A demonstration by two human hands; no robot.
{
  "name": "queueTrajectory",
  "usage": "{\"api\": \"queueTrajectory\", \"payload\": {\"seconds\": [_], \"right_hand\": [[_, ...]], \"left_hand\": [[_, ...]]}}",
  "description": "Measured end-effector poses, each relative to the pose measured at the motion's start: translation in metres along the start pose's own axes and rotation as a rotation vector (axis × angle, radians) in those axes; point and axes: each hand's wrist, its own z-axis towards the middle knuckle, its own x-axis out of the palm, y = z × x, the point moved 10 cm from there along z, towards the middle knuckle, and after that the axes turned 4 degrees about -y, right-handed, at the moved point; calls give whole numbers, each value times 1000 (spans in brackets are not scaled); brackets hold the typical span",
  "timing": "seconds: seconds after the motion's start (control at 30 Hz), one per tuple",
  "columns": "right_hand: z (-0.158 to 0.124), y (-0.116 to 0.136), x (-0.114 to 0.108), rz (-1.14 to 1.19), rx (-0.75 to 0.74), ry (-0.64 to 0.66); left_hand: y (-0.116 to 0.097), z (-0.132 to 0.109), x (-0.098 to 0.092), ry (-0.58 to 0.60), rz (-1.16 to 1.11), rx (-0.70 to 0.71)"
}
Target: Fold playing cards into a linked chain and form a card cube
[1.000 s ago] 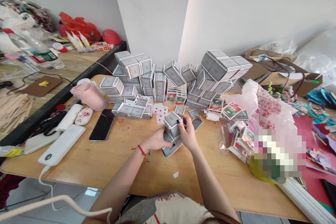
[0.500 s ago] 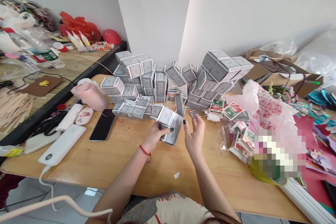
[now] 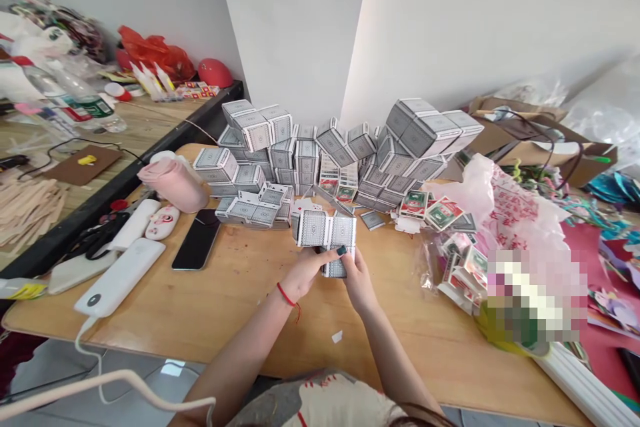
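Note:
Between my hands, above the table, is a grey-patterned block of folded playing cards (image 3: 315,228). My left hand (image 3: 306,272) grips it from below and the left, thumb across its front. At its lower right side my right hand (image 3: 361,282) is closed on the same block; its fingers behind are hidden. A card flap (image 3: 334,199) sticks up slantwise from the top. Behind it stand stacked card blocks on the left (image 3: 249,177), and a taller stack (image 3: 417,125) rises on the right. A single loose card (image 3: 373,220) lies to the right of the held block.
Green and red card boxes (image 3: 444,211) lie at right beside a pink-white plastic bag (image 3: 515,193). On the left are a black phone (image 3: 196,240), a white power bank (image 3: 120,278) with a cable, and a pink rolled cloth (image 3: 173,185). A paper scrap (image 3: 337,336) lies near the front.
My right hand, open and apart before, has moved left and closed on the card block. The block has turned more upright, and its flap now leans left instead of standing up.

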Motion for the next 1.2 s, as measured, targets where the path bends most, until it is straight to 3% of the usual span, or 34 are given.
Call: {"api": "queueTrajectory", "payload": {"seconds": [0.3,0.63,0.83,1.07,1.2], "right_hand": [[-3,-1,-3,-44,-24,-34],[-5,9,-5,-118,-138,-9],[2,-6,-10,-73,-55,-18],[1,-17,-9,32,24,-54],[-1,-11,-9,-56,-59,-80]], "left_hand": [[-1,-2,0,-22,17,15],[-14,-1,-1,-69,123,174],[-7,-1,5,16,233,147],[9,0,-14,-149,310,157],[14,0,-15,-174,287,171]]}}
